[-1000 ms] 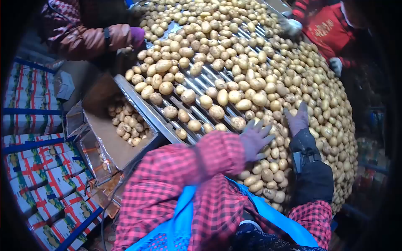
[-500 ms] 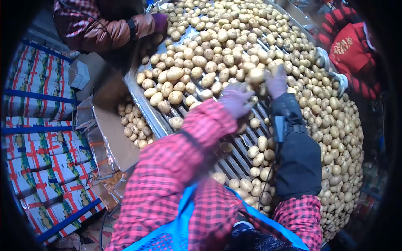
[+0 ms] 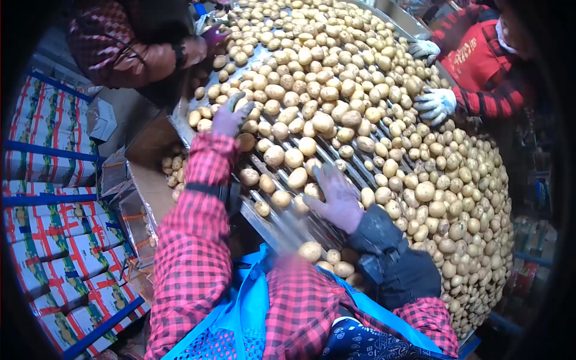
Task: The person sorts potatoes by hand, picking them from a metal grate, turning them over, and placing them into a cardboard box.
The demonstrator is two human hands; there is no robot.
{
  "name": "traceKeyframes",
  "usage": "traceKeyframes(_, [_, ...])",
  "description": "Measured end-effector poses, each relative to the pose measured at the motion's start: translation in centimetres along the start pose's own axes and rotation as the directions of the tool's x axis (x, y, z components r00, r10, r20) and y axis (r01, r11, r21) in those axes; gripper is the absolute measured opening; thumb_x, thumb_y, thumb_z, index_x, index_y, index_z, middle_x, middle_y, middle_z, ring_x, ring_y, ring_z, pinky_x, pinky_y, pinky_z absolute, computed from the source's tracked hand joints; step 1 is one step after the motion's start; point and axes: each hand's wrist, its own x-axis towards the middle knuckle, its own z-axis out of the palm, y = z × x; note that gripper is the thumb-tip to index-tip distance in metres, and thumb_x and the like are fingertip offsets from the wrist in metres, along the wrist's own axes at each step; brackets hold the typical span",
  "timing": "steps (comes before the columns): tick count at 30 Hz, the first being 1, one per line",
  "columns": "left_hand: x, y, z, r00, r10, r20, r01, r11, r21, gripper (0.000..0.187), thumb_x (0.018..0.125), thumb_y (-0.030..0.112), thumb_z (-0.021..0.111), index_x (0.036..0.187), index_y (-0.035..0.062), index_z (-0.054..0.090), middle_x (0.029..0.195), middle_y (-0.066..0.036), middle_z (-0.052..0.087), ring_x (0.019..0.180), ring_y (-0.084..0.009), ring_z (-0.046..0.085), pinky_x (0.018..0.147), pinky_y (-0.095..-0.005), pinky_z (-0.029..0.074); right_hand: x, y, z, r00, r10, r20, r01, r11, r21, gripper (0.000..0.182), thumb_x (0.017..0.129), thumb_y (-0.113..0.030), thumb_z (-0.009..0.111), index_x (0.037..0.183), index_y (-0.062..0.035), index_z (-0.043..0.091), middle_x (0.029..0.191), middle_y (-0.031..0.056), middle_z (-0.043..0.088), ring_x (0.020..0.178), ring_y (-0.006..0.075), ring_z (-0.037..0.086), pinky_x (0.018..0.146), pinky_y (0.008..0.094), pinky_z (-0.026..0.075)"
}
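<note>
My left hand [image 3: 231, 117], in a purple glove with darker fingertips, reaches to the left part of the slatted metal table [image 3: 354, 162]. Its fingers are spread over the potatoes [image 3: 275, 92] near the table's left edge. My right hand [image 3: 337, 198], also in a purple glove, lies lower and nearer to me, palm down with fingers apart. It touches the slats beside a few loose potatoes [image 3: 297, 177]. One potato [image 3: 302, 204] left of its thumb is blurred. Neither hand is closed around a potato.
A cardboard box [image 3: 147, 186] with potatoes stands left of the table. Stacked printed cartons [image 3: 51, 240] fill the far left. A co-worker's gloved hand [image 3: 437, 105] rests on potatoes at the right. Another co-worker's purple-gloved hand [image 3: 214, 37] is at the upper left.
My left hand has moved left, away from my right hand, which has come down towards me. The right co-worker has leaned in with both hands over the potatoes. Potatoes on the slats have shifted.
</note>
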Motion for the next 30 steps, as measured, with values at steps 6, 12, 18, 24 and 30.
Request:
traceKeyframes(6, [-15.0,-0.4,-3.9,0.916,-0.061,0.396,0.382,-0.167,-0.909,0.073,0.093,0.062,0.051,0.141,0.0063,0.048,0.125,-0.018,0.062,0.097,-0.0286,0.067,0.075,-0.0337,0.06,-5.8,-0.2,1.2,0.967,0.099,-0.234,0.002,0.917,0.399,0.052,0.091,-0.02,0.065,0.136,0.0018,0.05,0.133,0.0208,0.055,0.125,0.0344,0.05,0.107,0.0414,0.039])
traceKeyframes(12, [-25.0,-5.3,-11.0,0.958,-0.113,0.262,0.255,-0.074,-0.964,0.062,0.096,0.045,0.058,0.14,0.0023,0.047,0.109,-0.013,0.066,0.088,-0.0216,0.067,0.069,-0.0272,0.058,-8.5,0.6,1.9,0.971,0.169,-0.169,-0.072,0.88,0.469,0.043,0.1,-0.019,0.051,0.136,0.0046,0.05,0.137,0.0195,0.053,0.129,0.0284,0.048,0.109,0.0368,0.036])
traceKeyframes(18, [-38.4,-5.4,-30.8,0.879,-0.122,-0.462,-0.36,0.467,-0.808,0.055,0.096,0.031,0.059,0.14,0.001,0.044,0.118,-0.02,0.061,0.095,-0.0257,0.067,0.073,-0.036,0.061,-8.7,1.3,2.0,0.977,0.177,-0.123,-0.083,0.837,0.54,0.044,0.101,-0.018,0.048,0.138,0.0063,0.048,0.139,0.0181,0.052,0.131,0.0267,0.047,0.112,0.037,0.034])
traceKeyframes(24, [-52.3,-11.5,-39.6,0.421,-0.276,-0.864,-0.018,0.95,-0.312,0.058,0.096,0.032,0.06,0.145,0.0075,0.043,0.136,-0.015,0.053,0.113,-0.0254,0.059,0.083,-0.0348,0.054,-9.0,1.1,1.8,0.987,-0.029,-0.157,0.066,0.97,0.235,0.044,0.1,-0.024,0.051,0.136,0.0032,0.052,0.139,0.0174,0.053,0.13,0.0274,0.049,0.11,0.0384,0.037])
traceKeyframes(30, [-41.4,-23.4,-31.8,0.445,-0.725,-0.525,0.239,0.661,-0.711,0.06,0.092,0.023,0.065,0.142,0.003,0.041,0.126,-0.016,0.054,0.113,-0.0261,0.056,0.095,-0.0406,0.048,-8.9,-2.7,3.4,0.982,0.083,-0.172,-0.019,0.94,0.341,0.049,0.09,-0.024,0.069,0.13,-0.0007,0.055,0.127,0.0213,0.058,0.124,0.0345,0.052,0.107,0.0431,0.039])
